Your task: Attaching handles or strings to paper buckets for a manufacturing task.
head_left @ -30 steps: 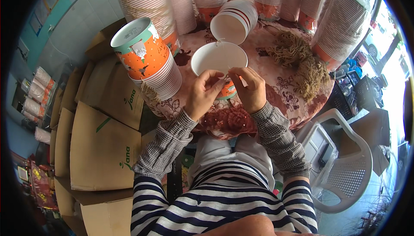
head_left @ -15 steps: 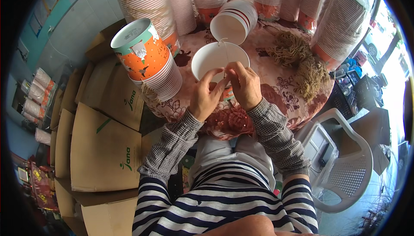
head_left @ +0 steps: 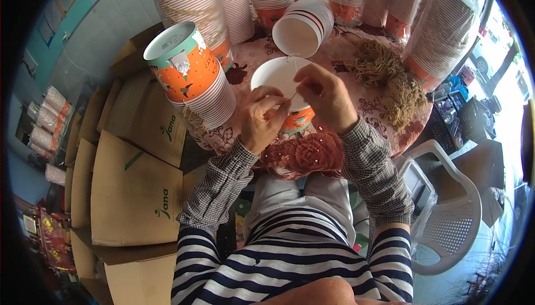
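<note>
A white-lined orange paper bucket (head_left: 298, 120) stands upright on the table right in front of me. Thin cord (head_left: 295, 69) is fixed at its far rim and runs across the opening to my hands. My left hand (head_left: 264, 116) pinches the cord over the near left rim, thumb and index finger together. Higher and to the right, my right hand (head_left: 327, 96) has its fingers curled in a pinch on the cord, a short length showing between the two hands. Its fingertips partly hide the cord.
An upside-down stack of buckets (head_left: 195, 85) stands at the left; several white buckets (head_left: 298, 33) lie nested behind. Bundles of tan cord (head_left: 384, 76) rest at the right of the flowered tablecloth (head_left: 301, 154). Wrapped stacks line the back. Cardboard boxes (head_left: 136, 193) are left, a plastic chair (head_left: 462, 216) right.
My right hand has moved right and turned, parting from my left hand with cord between them. My left hand has shifted slightly down and curled more. The bucket has shifted a little right.
</note>
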Demonstrator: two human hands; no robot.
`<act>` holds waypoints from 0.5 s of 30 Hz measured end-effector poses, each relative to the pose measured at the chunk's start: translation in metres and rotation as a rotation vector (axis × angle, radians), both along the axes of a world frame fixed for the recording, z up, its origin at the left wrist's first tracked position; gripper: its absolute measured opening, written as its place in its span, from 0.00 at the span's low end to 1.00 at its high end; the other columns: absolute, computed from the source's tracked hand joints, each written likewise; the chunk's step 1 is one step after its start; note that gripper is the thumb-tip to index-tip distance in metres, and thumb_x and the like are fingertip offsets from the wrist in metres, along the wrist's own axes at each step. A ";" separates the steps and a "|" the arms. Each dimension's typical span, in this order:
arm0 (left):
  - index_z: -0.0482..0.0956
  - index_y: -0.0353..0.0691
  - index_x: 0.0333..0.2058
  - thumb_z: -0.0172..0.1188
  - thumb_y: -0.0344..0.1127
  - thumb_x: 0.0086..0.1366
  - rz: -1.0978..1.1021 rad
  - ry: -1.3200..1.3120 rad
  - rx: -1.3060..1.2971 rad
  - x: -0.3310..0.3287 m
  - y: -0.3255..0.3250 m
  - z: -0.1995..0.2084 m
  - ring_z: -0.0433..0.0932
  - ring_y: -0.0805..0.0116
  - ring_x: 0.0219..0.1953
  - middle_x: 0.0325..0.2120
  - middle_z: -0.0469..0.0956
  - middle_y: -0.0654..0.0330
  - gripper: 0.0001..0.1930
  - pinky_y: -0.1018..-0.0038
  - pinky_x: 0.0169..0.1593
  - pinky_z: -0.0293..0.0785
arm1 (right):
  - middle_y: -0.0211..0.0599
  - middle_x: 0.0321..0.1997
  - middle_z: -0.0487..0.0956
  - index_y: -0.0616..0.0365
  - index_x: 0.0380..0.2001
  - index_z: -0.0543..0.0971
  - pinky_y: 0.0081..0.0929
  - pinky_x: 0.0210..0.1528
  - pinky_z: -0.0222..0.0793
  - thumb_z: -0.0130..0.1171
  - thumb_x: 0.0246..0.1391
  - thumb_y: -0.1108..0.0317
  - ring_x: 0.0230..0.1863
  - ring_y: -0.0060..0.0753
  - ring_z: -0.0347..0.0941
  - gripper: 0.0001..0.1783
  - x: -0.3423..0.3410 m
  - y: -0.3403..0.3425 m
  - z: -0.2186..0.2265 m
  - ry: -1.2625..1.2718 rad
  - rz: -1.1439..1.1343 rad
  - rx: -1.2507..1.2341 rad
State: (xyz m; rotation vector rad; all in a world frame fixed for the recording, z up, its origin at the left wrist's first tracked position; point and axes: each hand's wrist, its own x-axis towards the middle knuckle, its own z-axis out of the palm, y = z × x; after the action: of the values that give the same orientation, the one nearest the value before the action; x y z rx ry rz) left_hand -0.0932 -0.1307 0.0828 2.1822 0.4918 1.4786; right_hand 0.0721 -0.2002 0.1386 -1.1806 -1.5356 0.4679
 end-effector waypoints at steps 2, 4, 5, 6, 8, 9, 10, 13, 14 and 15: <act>0.81 0.34 0.30 0.64 0.27 0.56 -0.003 -0.001 -0.016 -0.001 -0.003 -0.001 0.76 0.74 0.31 0.30 0.77 0.62 0.04 0.79 0.29 0.69 | 0.31 0.24 0.74 0.60 0.34 0.74 0.18 0.31 0.68 0.56 0.50 0.81 0.26 0.17 0.69 0.08 0.010 0.001 0.003 -0.050 -0.162 0.235; 0.81 0.36 0.30 0.65 0.26 0.53 0.074 0.111 0.183 -0.003 -0.007 -0.001 0.76 0.67 0.31 0.30 0.78 0.62 0.04 0.72 0.37 0.70 | 0.28 0.25 0.75 0.60 0.34 0.73 0.17 0.31 0.68 0.54 0.53 0.81 0.27 0.17 0.70 0.06 0.029 -0.001 0.014 0.095 -0.213 0.223; 0.81 0.36 0.30 0.65 0.26 0.53 0.069 0.110 0.181 -0.002 -0.010 -0.001 0.76 0.67 0.31 0.30 0.78 0.62 0.04 0.72 0.37 0.70 | 0.29 0.25 0.75 0.60 0.35 0.73 0.18 0.31 0.68 0.55 0.53 0.80 0.27 0.18 0.71 0.06 0.032 0.001 0.009 0.126 -0.245 0.201; 0.81 0.37 0.29 0.64 0.27 0.53 0.100 0.133 0.210 0.001 -0.015 0.000 0.77 0.66 0.32 0.29 0.77 0.63 0.04 0.71 0.41 0.68 | 0.30 0.26 0.76 0.60 0.35 0.73 0.18 0.31 0.68 0.55 0.53 0.80 0.27 0.18 0.71 0.07 0.034 0.005 0.000 0.042 -0.292 0.272; 0.80 0.39 0.30 0.64 0.28 0.52 0.155 0.189 0.305 0.000 -0.017 0.001 0.76 0.64 0.33 0.28 0.76 0.64 0.05 0.70 0.43 0.66 | 0.32 0.27 0.76 0.60 0.36 0.73 0.19 0.32 0.68 0.55 0.54 0.78 0.29 0.20 0.73 0.06 0.036 0.005 -0.007 -0.044 -0.356 0.274; 0.80 0.39 0.30 0.64 0.28 0.52 0.157 0.188 0.306 0.001 -0.016 0.002 0.76 0.64 0.33 0.28 0.76 0.64 0.05 0.70 0.43 0.66 | 0.33 0.28 0.76 0.60 0.36 0.73 0.20 0.33 0.69 0.54 0.55 0.78 0.29 0.21 0.74 0.05 0.039 0.003 -0.008 -0.025 -0.352 0.281; 0.81 0.39 0.30 0.65 0.27 0.51 0.171 0.221 0.330 0.000 -0.015 0.003 0.75 0.64 0.34 0.29 0.76 0.64 0.06 0.70 0.42 0.67 | 0.34 0.29 0.76 0.60 0.36 0.73 0.21 0.33 0.69 0.54 0.56 0.77 0.30 0.21 0.74 0.04 0.041 0.002 -0.012 -0.004 -0.346 0.287; 0.81 0.39 0.31 0.64 0.26 0.50 0.198 0.336 0.446 -0.008 -0.016 0.012 0.74 0.64 0.34 0.28 0.76 0.64 0.08 0.70 0.41 0.68 | 0.37 0.29 0.75 0.61 0.35 0.74 0.23 0.35 0.69 0.54 0.55 0.77 0.30 0.29 0.73 0.04 0.061 -0.001 -0.034 -0.173 -0.342 0.276; 0.80 0.39 0.32 0.63 0.26 0.50 0.201 0.417 0.536 -0.010 -0.017 0.018 0.75 0.64 0.34 0.27 0.75 0.63 0.08 0.70 0.40 0.69 | 0.36 0.30 0.74 0.62 0.35 0.74 0.20 0.36 0.69 0.54 0.54 0.79 0.30 0.28 0.72 0.05 0.071 -0.002 -0.046 -0.379 -0.359 0.322; 0.79 0.38 0.32 0.61 0.26 0.50 0.205 0.477 0.558 -0.013 -0.021 0.024 0.75 0.63 0.33 0.27 0.74 0.62 0.08 0.68 0.38 0.71 | 0.40 0.32 0.75 0.63 0.32 0.75 0.22 0.36 0.70 0.55 0.51 0.79 0.31 0.36 0.73 0.04 0.078 -0.005 -0.059 -0.428 -0.333 0.184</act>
State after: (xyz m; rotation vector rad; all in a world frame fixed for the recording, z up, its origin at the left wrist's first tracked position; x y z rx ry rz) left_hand -0.1063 -0.1517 0.1072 3.0374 0.5102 1.2930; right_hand 0.1497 -0.2050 0.0792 -1.4155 -1.6511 -0.1566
